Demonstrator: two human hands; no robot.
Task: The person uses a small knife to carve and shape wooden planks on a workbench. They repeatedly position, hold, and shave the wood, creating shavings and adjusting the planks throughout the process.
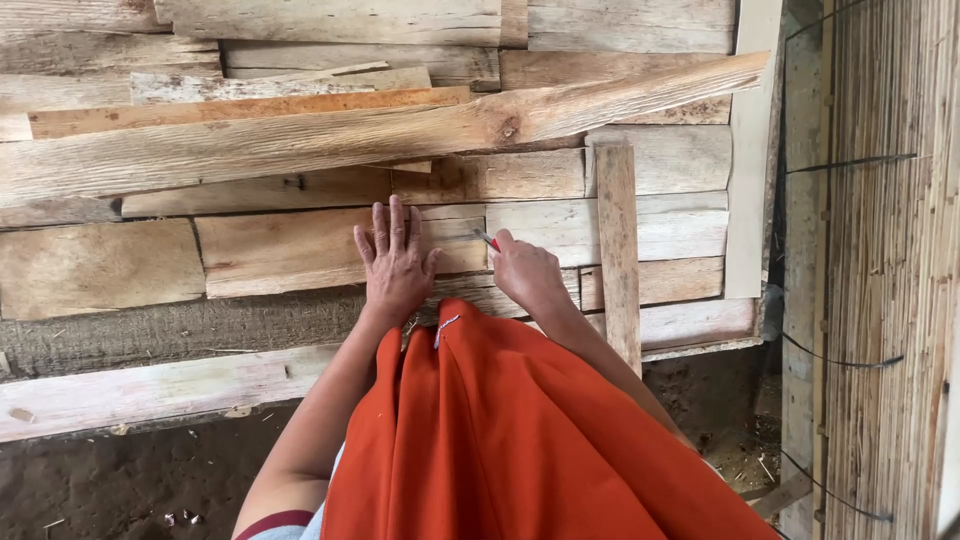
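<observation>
Here, the left hand [396, 262] lies flat, fingers spread, on a plank [290, 252]; the right hand [524, 274] grips a red pencil [488, 240].

Left hand [397, 262] flat, right hand [524, 272] fisted.

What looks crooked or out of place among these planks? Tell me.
The long plank lies slanted across the level stacked boards, rising to the right. A narrow slat stands upright against them. The left hand lies flat on a board; the right hand holds a red-tipped pencil.
</observation>
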